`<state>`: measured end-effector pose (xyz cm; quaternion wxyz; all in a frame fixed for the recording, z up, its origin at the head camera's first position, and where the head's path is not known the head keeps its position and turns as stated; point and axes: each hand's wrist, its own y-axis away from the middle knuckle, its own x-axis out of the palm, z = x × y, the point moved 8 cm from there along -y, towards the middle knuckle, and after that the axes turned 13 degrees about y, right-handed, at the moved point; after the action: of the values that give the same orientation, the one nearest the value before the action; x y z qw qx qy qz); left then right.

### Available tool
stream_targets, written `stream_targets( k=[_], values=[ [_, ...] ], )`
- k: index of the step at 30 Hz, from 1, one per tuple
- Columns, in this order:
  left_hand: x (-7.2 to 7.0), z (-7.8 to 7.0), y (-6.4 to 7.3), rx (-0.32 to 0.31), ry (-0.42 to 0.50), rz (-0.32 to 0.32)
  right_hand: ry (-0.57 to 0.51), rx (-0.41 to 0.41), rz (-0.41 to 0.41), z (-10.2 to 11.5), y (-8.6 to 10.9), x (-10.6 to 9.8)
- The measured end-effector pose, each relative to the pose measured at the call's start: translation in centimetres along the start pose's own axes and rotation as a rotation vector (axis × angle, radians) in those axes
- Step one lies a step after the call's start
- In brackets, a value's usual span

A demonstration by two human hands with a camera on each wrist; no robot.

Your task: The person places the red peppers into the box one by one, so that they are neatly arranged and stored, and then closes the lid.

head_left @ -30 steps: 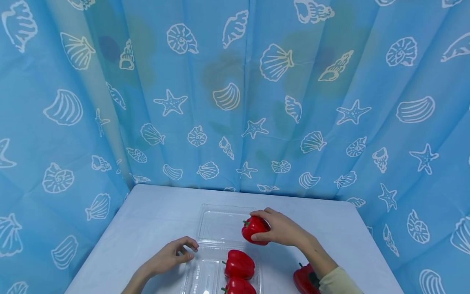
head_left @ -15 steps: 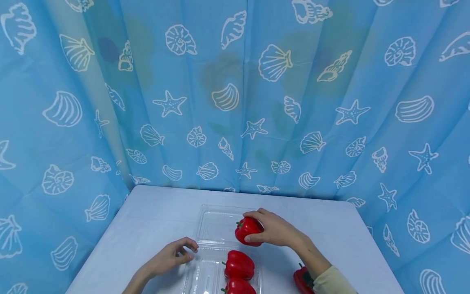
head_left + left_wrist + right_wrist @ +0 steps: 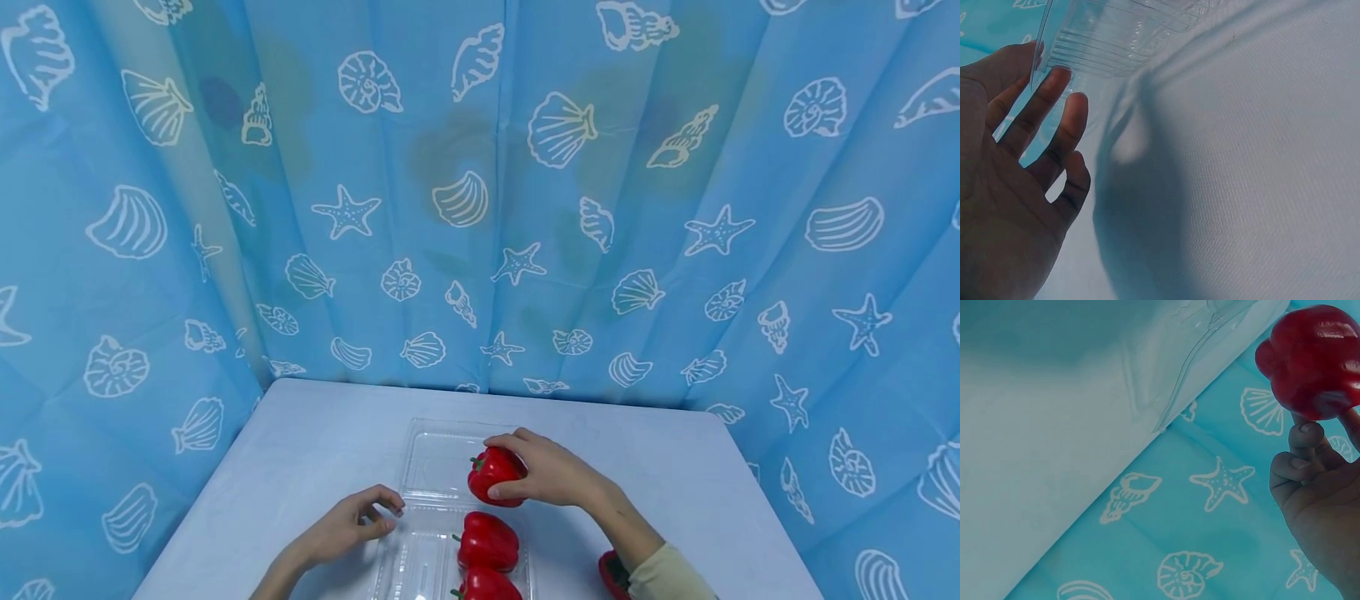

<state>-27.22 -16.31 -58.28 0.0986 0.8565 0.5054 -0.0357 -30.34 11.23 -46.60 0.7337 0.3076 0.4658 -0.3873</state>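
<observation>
My right hand (image 3: 557, 471) grips a red bell pepper (image 3: 495, 475) with a green stem, held above the hinge region of a clear plastic clamshell container (image 3: 423, 542). In the right wrist view the same bell pepper (image 3: 1316, 362) sits at the fingertips of my right hand (image 3: 1325, 487). Two more red bell peppers, a rear one (image 3: 489, 540) and a front one (image 3: 489, 585), lie in the container's right half. At its left edge is my left hand (image 3: 341, 525), fingers loosely bent; in the left wrist view the left hand's (image 3: 1022, 150) fingertips meet the clear rim (image 3: 1038, 62).
Behind the base, the container's open lid (image 3: 442, 458) lies on the white table (image 3: 322, 433). Another red bell pepper (image 3: 611, 575) lies on the right, partly hidden by my right sleeve (image 3: 670, 573). A blue seashell curtain (image 3: 465, 275) borders the table.
My right hand has carried its bell pepper left and slightly nearer, over the container. The left hand stays put at the container's edge.
</observation>
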Motion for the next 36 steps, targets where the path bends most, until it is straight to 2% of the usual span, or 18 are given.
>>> stream_targets(
  k=[16, 36],
  values=[
    [-0.1, -0.3, 0.0, 0.009, -0.033, 0.006, -0.013, -0.034, 0.018, 1.2, -0.7, 0.3],
    [0.1, -0.8, 0.1, 0.015, -0.022, 0.017, -0.014, -0.062, 0.025, 3.4, -1.5, 1.0]
  ],
)
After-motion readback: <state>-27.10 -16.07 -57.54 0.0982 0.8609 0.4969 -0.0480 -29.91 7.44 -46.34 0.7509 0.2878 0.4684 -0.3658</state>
